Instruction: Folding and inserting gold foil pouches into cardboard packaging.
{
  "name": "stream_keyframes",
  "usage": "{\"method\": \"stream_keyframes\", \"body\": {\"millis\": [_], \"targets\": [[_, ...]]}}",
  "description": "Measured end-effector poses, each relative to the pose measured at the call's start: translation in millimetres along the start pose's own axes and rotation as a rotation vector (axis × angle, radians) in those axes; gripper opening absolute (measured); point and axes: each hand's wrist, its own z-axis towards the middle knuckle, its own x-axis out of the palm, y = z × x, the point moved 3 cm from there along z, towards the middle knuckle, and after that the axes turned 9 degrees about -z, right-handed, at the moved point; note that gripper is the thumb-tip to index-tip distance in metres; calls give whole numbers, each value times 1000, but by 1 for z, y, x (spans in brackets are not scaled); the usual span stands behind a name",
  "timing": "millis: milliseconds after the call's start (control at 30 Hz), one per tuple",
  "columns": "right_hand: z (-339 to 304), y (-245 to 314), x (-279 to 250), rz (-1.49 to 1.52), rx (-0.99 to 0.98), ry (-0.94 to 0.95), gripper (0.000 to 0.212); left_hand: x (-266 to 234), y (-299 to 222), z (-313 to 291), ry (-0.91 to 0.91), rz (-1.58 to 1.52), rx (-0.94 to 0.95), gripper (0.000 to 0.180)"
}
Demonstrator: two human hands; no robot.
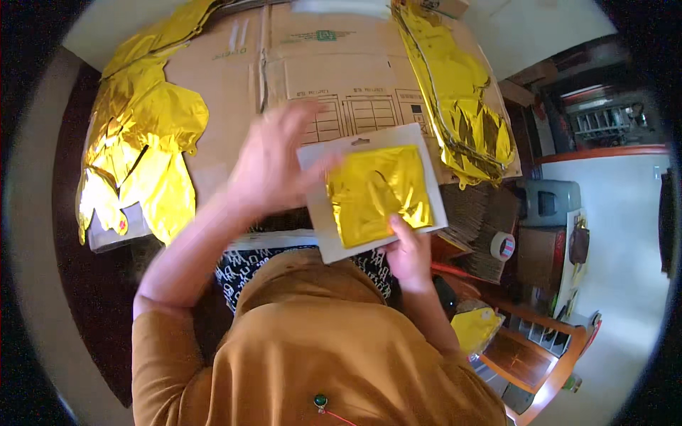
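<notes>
My right hand (pixel 408 257) grips the lower right edge of a white backing card (pixel 321 213), with the thumb lying on its front. On the tilted card lies a flat, folded gold foil balloon (pixel 376 192). A hanging slot shows near the card's top edge. My left hand (pixel 273 160), somewhat blurred, is raised beside the card's upper left with its fingers apart and holds nothing. Its thumb reaches over the card's left part; whether it touches the foil I cannot tell.
Flattened cardboard (pixel 220 92) covers the work surface ahead. Deflated gold foil balloons (pixel 167 113) drape over its left side, and more gold foil (pixel 455 71) lies along the right. A tape roll (pixel 502 246) and a wooden chair (pixel 526 358) are at the right.
</notes>
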Motion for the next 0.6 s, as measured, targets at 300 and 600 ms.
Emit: {"method": "stream_keyframes", "body": {"millis": [300,600], "targets": [[32,53,-14,200,22,247,55,10,107,132,401,548,188,23],[96,63,20,30,274,429,31,4,91,121,427,572,183,19]]}}
